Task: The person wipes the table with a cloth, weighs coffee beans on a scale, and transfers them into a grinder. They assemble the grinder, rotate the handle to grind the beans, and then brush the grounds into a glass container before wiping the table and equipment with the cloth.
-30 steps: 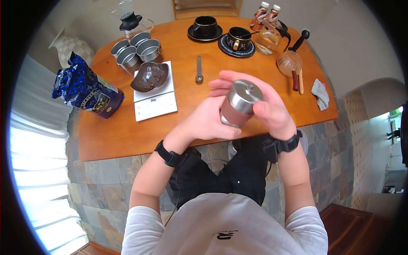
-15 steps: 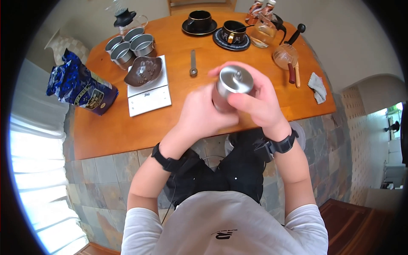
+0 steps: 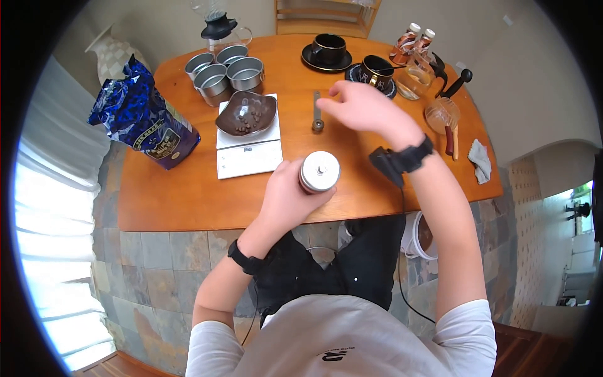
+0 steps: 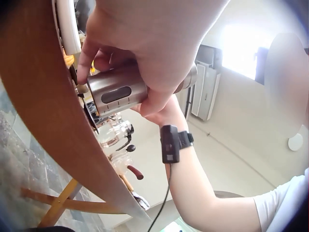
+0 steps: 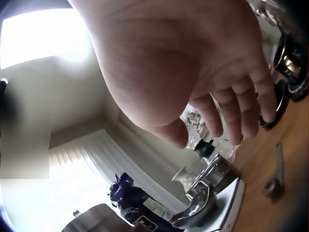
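My left hand (image 3: 284, 196) grips a cylindrical hand coffee grinder (image 3: 320, 176) near the table's front edge; its silver lid with a small central post faces up. In the left wrist view, the thumb and fingers wrap the steel body (image 4: 108, 84), which has an oval window. My right hand (image 3: 364, 110) is raised over the table, palm down, fingers loosely extended and holding nothing. Just left of its fingertips in the head view lies a metal measuring spoon (image 3: 318, 124). A dark dish (image 3: 260, 103) with several coffee beans stands on the white scale (image 3: 249, 162), left of the grinder.
A blue coffee bag (image 3: 154, 119) stands at the left. Several metal cups (image 3: 211, 80) and a glass dripper (image 3: 217, 28) sit behind the scale. Black cups (image 3: 328, 47) on saucers, a glass pot (image 3: 411, 85), bottles (image 3: 405, 44) and a cloth (image 3: 480, 160) occupy the back and right.
My right hand has left the grinder and moved forward and right, over the table beside the spoon. My left hand still holds the grinder, now lower and further left.
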Available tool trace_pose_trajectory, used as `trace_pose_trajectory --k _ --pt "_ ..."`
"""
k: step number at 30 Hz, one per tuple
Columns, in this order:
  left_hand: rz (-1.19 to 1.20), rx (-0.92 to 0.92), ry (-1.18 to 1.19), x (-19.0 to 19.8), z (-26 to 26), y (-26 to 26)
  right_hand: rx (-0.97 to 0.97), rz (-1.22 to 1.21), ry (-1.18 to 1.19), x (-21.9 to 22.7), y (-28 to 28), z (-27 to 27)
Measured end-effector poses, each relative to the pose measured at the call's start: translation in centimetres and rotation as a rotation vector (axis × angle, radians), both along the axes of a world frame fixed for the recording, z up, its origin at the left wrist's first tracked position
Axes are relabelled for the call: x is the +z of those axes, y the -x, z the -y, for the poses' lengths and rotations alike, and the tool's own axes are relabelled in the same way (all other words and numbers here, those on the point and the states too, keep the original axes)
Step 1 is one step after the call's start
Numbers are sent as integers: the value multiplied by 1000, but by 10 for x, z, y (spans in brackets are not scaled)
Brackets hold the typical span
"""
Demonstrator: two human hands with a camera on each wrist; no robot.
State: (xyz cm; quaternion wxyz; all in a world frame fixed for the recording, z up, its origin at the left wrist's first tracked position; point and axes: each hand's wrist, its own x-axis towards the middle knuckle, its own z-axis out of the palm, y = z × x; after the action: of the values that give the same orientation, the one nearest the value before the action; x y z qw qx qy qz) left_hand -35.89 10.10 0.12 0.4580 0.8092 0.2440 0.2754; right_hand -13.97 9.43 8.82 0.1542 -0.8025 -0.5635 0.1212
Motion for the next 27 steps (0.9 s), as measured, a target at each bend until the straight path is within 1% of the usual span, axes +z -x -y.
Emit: trace_pose_trajectory --k 1,2,3,5,7,10,11,13,14,16,17,18,20,21,23,24,26,27 --pt "-8 17 -68 1 3 -1 -28 97 60 -12 3 -11" --pt "-17 33 -134 1 5 -2 -48 133 140 -11 14 -15" --pt "-13 7 -65 -1 6 -4 -50 156 154 -19 18 -21" --pt "-53 -19 -73 7 7 -6 -63 181 179 -37 16 -32" --pt "-93 -55 -78 10 6 -9 117 202 266 -48 5 -37" --pt "-62 -90 -110 9 -1 -15 97 195 271 -46 -1 -17" --pt "-57 -70 -95 10 -3 -17 83 199 276 -49 -2 -9" --pt "-49 -68 -110 18 -6 -24 -40 241 222 -61 -8 13" --pt "-39 -93 -111 22 -6 -30 -66 246 226 -68 -15 25" --pt "-124 -93 -154 30 -11 -42 -41 189 145 -80 -27 48" --pt "-164 -126 -124 35 -16 -50 -106 196 183 -69 -21 61" --pt "-170 -111 -123 37 -19 -58 -125 166 173 -68 -24 73" --pt "-189 -92 -112 37 -22 -75 -131 219 111 -63 -28 97" --pt "-148 -102 -98 34 -25 -83 -124 222 109 -61 -31 105" --pt "-131 -107 -82 32 -26 -96 -234 168 65 -60 -38 121" --pt "-120 -119 -67 32 -26 -101 -235 172 62 -64 -44 129" --pt "-122 -145 -75 32 -25 -108 -349 -2 -284 -70 -54 143" --pt "-127 -170 -81 32 -25 -111 -381 -189 -403 -67 -57 150"
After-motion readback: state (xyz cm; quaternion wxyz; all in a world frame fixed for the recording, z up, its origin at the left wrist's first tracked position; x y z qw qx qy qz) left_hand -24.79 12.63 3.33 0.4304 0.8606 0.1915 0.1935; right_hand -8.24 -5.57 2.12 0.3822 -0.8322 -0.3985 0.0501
